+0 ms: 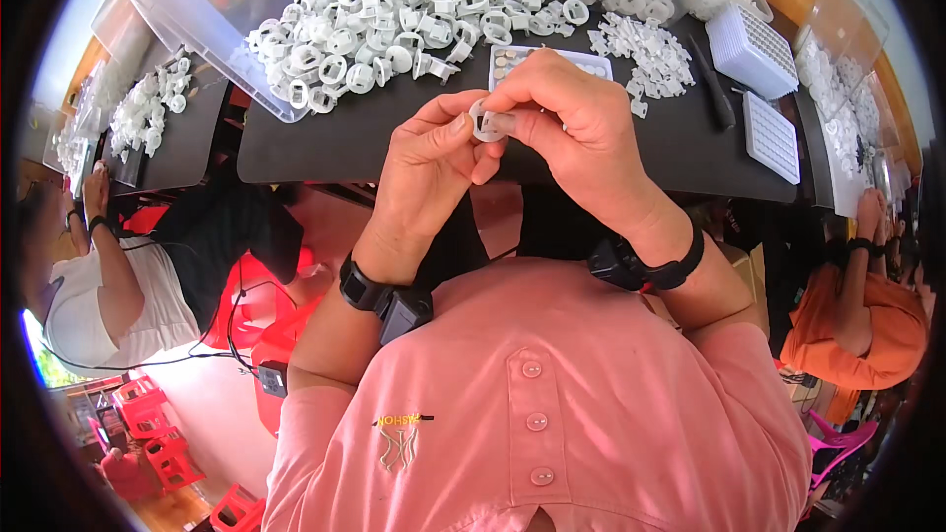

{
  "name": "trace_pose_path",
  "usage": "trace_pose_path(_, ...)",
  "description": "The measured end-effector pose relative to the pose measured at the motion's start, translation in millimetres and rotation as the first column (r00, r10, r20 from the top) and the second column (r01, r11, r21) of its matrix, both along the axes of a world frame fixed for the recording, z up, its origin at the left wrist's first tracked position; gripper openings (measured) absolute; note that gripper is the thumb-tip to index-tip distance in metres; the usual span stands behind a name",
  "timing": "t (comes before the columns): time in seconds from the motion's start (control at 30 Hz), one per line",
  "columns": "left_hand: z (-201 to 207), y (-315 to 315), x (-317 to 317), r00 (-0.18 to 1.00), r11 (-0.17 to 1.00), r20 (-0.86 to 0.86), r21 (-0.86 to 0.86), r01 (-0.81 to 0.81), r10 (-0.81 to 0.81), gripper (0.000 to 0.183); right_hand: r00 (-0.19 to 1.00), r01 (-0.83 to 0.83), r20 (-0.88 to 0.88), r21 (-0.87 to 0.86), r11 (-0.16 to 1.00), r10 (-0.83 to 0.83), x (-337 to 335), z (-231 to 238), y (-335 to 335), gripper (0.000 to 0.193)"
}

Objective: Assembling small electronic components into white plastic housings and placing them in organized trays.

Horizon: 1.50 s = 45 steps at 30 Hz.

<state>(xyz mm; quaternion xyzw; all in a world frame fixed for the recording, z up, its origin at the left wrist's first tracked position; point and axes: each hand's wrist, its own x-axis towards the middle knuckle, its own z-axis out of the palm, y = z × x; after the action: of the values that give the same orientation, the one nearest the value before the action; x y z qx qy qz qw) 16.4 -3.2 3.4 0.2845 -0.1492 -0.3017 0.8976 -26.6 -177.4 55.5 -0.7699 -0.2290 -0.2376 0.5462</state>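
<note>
Between my two hands, just above the table's near edge, is a small round white plastic part [485,122] with a dark slot in it. My left hand [434,143] pinches its left side between thumb and fingers. From the right, my right hand [567,118] presses thumb and forefinger at the part; whether a smaller piece sits between those fingertips is hidden. Behind my right hand lies a white tray [503,56] with small round pieces in it, partly covered by the hand. A large heap of similar white ring-shaped parts [374,15] rises beyond my hands.
Small flat white pieces [650,57] lie right of the tray. Farther right are a black-handled tool [714,89], a stack of white trays [754,49] and a single tray [772,136]. A clear bin [212,39] stands left. Co-workers sit left [118,286] and right [857,320].
</note>
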Motion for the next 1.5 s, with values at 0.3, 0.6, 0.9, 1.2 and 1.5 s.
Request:
trace_pose_path(0.3,-1.2,1.7,-0.1,1.0,1.0,-0.01,-0.001,0.008,-0.008,0.026,1.0,-0.011,-0.011,0.034,0.999,0.012,-3.0,-0.8,4.3,0.012)
trace_pose_path(0.6,-0.9,1.0,-0.7,1.0,1.0,0.003,0.015,-0.001,0.001,0.024,0.991,0.072,0.117,-0.08,0.994,-0.062,-4.9,-3.3,3.8,0.015)
trace_pose_path(0.9,-1.8,1.2,-0.7,0.998,0.998,0.058,0.058,-0.014,0.011,0.023,0.982,0.122,0.168,-0.241,0.963,-0.083,-4.7,-2.2,-1.3,0.019)
trace_pose_path(1.2,1.1,-2.6,-3.2,0.998,0.995,0.057,0.099,-0.027,0.021,0.018,0.968,-0.097,-0.233,0.01,0.995,0.097,5.8,15.6,-9.1,0.012)
trace_pose_path(1.5,-0.9,-0.9,-2.5,0.999,0.999,0.036,0.043,-0.024,0.023,0.013,0.875,-0.065,-0.472,0.099,0.993,0.104,0.7,19.2,1.8,0.009)
